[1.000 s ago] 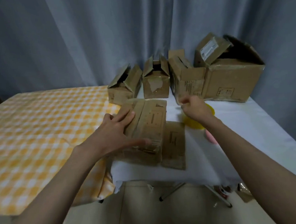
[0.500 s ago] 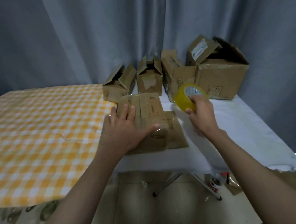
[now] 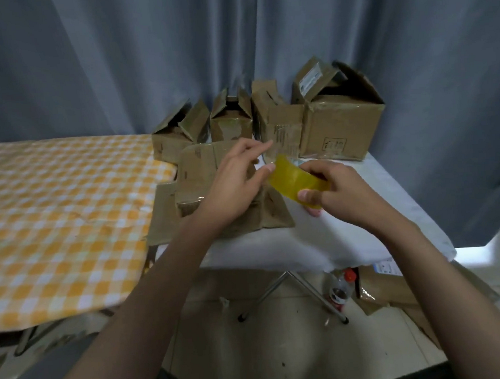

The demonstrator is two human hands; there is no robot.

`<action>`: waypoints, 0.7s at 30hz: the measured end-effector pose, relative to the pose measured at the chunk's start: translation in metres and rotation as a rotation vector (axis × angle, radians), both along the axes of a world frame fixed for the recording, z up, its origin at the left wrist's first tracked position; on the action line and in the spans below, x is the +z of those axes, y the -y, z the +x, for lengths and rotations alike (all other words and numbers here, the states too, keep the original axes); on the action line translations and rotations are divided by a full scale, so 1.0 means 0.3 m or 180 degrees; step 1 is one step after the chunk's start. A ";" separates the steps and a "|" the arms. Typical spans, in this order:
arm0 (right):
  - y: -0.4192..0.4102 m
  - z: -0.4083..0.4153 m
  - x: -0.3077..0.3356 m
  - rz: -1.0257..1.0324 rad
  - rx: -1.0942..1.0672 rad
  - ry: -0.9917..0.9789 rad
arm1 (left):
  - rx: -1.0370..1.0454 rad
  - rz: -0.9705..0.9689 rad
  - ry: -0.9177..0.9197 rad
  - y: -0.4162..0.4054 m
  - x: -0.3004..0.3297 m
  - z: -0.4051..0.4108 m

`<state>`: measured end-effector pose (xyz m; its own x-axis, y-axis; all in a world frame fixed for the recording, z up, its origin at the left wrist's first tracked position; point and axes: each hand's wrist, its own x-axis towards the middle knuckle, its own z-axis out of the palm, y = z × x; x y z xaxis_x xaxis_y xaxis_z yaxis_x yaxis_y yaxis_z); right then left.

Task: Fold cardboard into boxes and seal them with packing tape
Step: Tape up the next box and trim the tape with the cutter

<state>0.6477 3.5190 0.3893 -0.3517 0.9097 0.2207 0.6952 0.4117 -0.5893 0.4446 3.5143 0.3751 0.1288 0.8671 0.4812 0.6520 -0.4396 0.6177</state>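
Observation:
A small cardboard box (image 3: 200,175) with its flaps folded shut lies on the white table (image 3: 320,237), side flaps spread out flat. My right hand (image 3: 334,189) grips a yellow roll of packing tape (image 3: 294,179) just right of the box and above the table. My left hand (image 3: 236,181) hovers over the box, its thumb touching the roll's left edge and its fingers stretched out. Whether the thumb pinches a tape end is too blurred to tell.
Several open cardboard boxes (image 3: 339,124) stand in a row at the back against a grey curtain (image 3: 232,42). A yellow checked cloth (image 3: 61,220) covers the surface to the left. Under the table lie a plastic bottle (image 3: 340,289) and flattened cardboard (image 3: 397,288).
My left hand has lifted off the box top and moved right to meet the tape roll. My right hand has brought the roll down and closer to the box.

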 end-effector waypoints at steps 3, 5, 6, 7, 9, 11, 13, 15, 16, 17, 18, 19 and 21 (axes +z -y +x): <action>0.030 0.015 0.009 -0.0197 0.0107 0.0072 | -0.0231 -0.0077 0.0175 0.008 0.007 0.032; 0.038 0.022 0.014 -0.0234 0.0117 0.0095 | -0.0269 -0.0002 0.0258 0.010 0.006 0.045; 0.041 0.024 0.016 -0.0242 0.0130 0.0111 | -0.0267 0.0058 0.0327 0.011 0.006 0.049; 0.043 0.026 0.018 -0.0264 0.0148 0.0117 | -0.0266 0.0112 0.0406 0.012 0.006 0.053; 0.048 0.029 0.019 -0.0352 0.0164 0.0067 | -0.0265 0.0171 0.0557 0.016 0.007 0.057; 0.051 0.032 0.019 -0.0459 0.0148 -0.0012 | -0.0275 0.0171 0.0657 0.022 0.005 0.060; 0.051 0.035 0.021 -0.0554 0.0155 -0.0056 | -0.0320 0.0138 0.0723 0.030 0.001 0.060; 0.054 0.036 0.023 -0.0639 0.0160 -0.0077 | -0.0378 0.0049 0.0858 0.041 -0.001 0.061; 0.056 0.035 0.023 -0.0677 0.0156 -0.0086 | -0.0383 0.0014 0.0910 0.047 -0.003 0.061; 0.059 0.034 0.023 -0.0702 0.0152 -0.0080 | -0.0362 -0.0003 0.0938 0.053 -0.004 0.062; 0.062 0.032 0.023 -0.0713 0.0150 -0.0058 | -0.0318 -0.0014 0.0946 0.057 -0.006 0.064; 0.065 0.030 0.023 -0.0719 0.0142 -0.0033 | -0.0257 -0.0037 0.0937 0.061 -0.008 0.065; 0.068 0.025 0.020 -0.0716 0.0067 0.0013 | -0.0080 -0.0124 0.0885 0.067 -0.011 0.068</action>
<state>0.6553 3.4986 0.3952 -0.3715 0.9284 0.0116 0.6903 0.2845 -0.6652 0.4651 3.4941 0.3719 0.0182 0.8838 0.4674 0.4443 -0.4260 0.7881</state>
